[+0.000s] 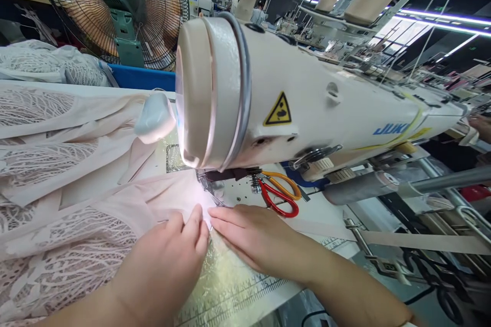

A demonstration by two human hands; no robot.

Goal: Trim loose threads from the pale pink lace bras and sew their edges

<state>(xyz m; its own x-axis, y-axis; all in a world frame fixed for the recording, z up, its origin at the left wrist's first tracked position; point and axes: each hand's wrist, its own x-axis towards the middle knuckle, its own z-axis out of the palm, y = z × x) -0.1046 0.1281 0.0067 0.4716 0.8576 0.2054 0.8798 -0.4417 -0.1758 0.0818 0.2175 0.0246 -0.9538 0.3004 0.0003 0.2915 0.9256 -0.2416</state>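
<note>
A white JUKI sewing machine (307,102) stretches across the table, its head close to the camera. Pale pink fabric (161,199) with lace panels lies under the lit needle area (207,189). My left hand (172,260) rests flat on the fabric, fingertips just short of the presser foot. My right hand (253,237) lies flat beside it, fingers pointing left and pressing the fabric edge on the machine bed. Neither hand grips anything.
Red- and orange-handled scissors (282,196) lie on the bed behind my right hand. A pile of pink lace pieces (42,153) covers the left of the table. A standing fan (115,10) is at the back left. A ruler strip (230,296) runs along the table front.
</note>
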